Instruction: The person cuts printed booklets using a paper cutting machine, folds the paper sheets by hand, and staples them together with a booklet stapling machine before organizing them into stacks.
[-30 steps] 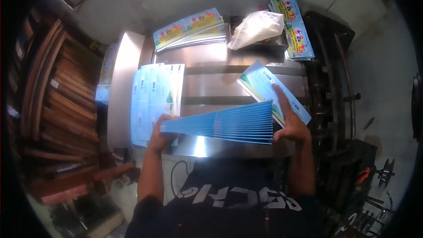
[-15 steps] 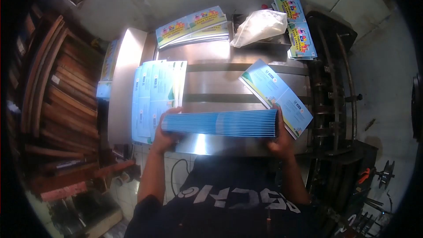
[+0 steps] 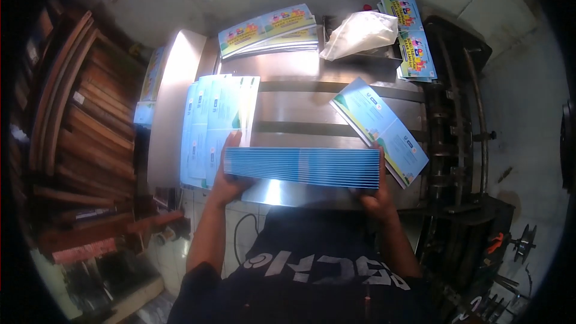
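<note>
A thick stack of blue printed booklets (image 3: pixel 300 167) is held level above the front edge of the metal table (image 3: pixel 288 99), its layered edges facing me. My left hand (image 3: pixel 227 174) grips the stack's left end, and my right hand (image 3: pixel 377 195) grips its right end; some fingers are hidden beneath it. Behind my left hand lie overlapping blue printed sheets (image 3: pixel 219 108). A slanted pile of blue booklets (image 3: pixel 384 126) rests on the table behind my right hand.
Yellow-and-blue booklets (image 3: pixel 270 27) lie at the back, beside a dark tray (image 3: pixel 393 54) holding a whitish plastic bag (image 3: pixel 360 36). More booklets (image 3: pixel 414 39) are at the back right. Metal machine bars (image 3: pixel 474 126) stand right; wooden boards (image 3: pixel 102 120) stand left.
My right hand has come down from beside the slanted pile and closed on the stack's right end. The fanned right edges of the stack are now more even, and the view has shifted slightly.
</note>
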The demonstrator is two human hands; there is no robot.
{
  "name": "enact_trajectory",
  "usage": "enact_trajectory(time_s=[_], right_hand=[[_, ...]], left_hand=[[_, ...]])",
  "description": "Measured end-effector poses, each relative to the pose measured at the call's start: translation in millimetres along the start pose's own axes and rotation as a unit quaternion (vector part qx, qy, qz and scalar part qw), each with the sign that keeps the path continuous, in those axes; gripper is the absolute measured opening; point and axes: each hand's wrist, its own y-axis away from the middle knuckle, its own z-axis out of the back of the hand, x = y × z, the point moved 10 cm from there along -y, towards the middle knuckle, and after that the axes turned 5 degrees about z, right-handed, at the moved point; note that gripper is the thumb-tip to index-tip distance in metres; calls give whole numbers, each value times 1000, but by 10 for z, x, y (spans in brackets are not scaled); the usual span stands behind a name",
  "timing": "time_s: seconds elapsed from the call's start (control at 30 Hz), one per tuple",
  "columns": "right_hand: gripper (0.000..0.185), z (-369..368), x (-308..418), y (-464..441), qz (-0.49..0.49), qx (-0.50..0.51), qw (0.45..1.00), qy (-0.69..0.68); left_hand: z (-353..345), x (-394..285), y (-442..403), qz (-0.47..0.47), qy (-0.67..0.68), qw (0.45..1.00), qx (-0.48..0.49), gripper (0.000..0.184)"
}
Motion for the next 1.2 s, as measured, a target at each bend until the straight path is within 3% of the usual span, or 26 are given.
enact_trajectory(time_s=[0.1, 0.17, 0.23, 0.27, 0.3, 0.33, 0.4, 0.47, 0.5, 0.53, 0.6, 0.63, 0.7, 0.83, 0.93, 1.03, 1.2], right_hand=[[95, -10, -102, -10, -16, -23, 999, -27], [89, -4, -272, 6, -36, -42, 996, -66], [69, 32, -225, 26, 101, -37, 966, 236], [62, 95, -337, -25, -3, -77, 994, 80], [56, 103, -369, -24, -113, -107, 985, -77], [53, 156, -272, -53, -163, -119, 974, -106], [50, 176, -218, -104, -209, -116, 961, -141], [48, 161, -396, -33, -299, -107, 938, -141], [48, 172, -478, -49, -296, -102, 939, -141], [49, 126, -639, -29, -322, -78, 932, -147], [50, 99, -782, -10, -345, -51, 925, -151], [49, 86, -802, -20, -342, -40, 928, -143], [49, 70, -854, 10, -338, -36, 931, -136], [49, 142, -884, -17, -318, -27, 943, -97], [52, 123, -867, 16, -326, -25, 939, -108], [54, 129, -883, 7, -320, -32, 940, -113], [55, 135, -838, 24, -328, -16, 938, -110]], left_hand=[[-4, -52, 5, -18, -40, 999, -7, 108], [7, -76, 9, -1, 26, 999, -39, 92], [-111, 209, 46, 55, 90, 994, -30, 82], [-129, 364, 103, 108, 153, 982, -21, 72], [-141, 201, 142, 127, 167, 977, -25, 67], [-164, -30, 125, 142, 180, 973, -30, 62], [-141, -134, 177, 191, 50, 980, -16, 65], [-33, 46, 125, 225, 96, 969, 21, 72], [293, 298, 15, 159, -74, 983, -50, 72], [570, 328, -78, 87, -240, 960, -118, 73], [1277, 400, -256, 225, -229, 919, -229, 85], [1349, 543, -359, 226, -229, 918, -233, 85], [1419, 957, -485, 323, -347, 857, -204, 94], [1005, 825, -573, 281, -375, 877, -106, 114], [1159, 808, -570, 342, -367, 850, -159, 123], [1341, 814, -641, 397, -381, 822, -148, 123], [1389, 919, -720, 418, -356, 826, -128, 122]])
